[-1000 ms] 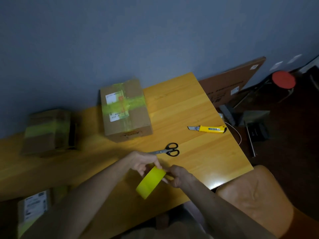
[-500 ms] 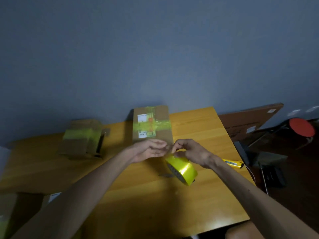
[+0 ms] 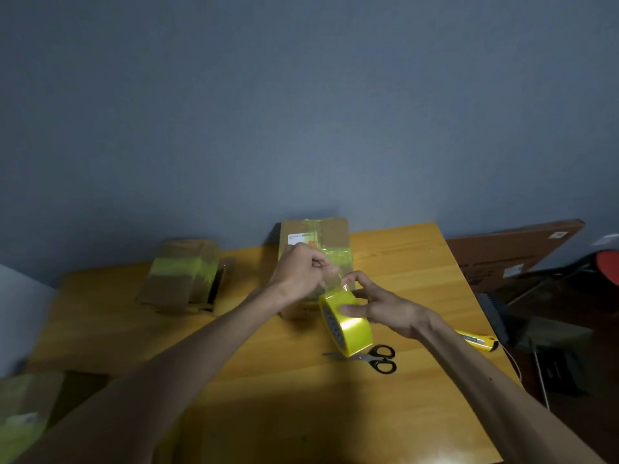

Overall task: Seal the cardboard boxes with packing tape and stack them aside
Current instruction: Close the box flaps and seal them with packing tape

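A roll of yellow packing tape (image 3: 348, 324) is held above the wooden table (image 3: 418, 272), in front of a cardboard box (image 3: 330, 234) crossed with yellowish tape. My right hand (image 3: 382, 304) grips the roll, thumb on its outer face. My left hand (image 3: 303, 269) pinches the tape's loose end just above the roll, and a short clear strip stretches between them. A second taped box (image 3: 182, 276) lies at the back left.
Black-handled scissors (image 3: 376, 358) lie on the table under the roll. A yellow utility knife (image 3: 479, 339) lies near the right edge. Another taped box (image 3: 23, 410) sits at the lower left. A flat carton (image 3: 512, 252) leans beyond the table's right side.
The view has tilted up and shifted. Both hands rose with the roll toward the middle box, and the left hand has drawn a short strip of tape off the roll.
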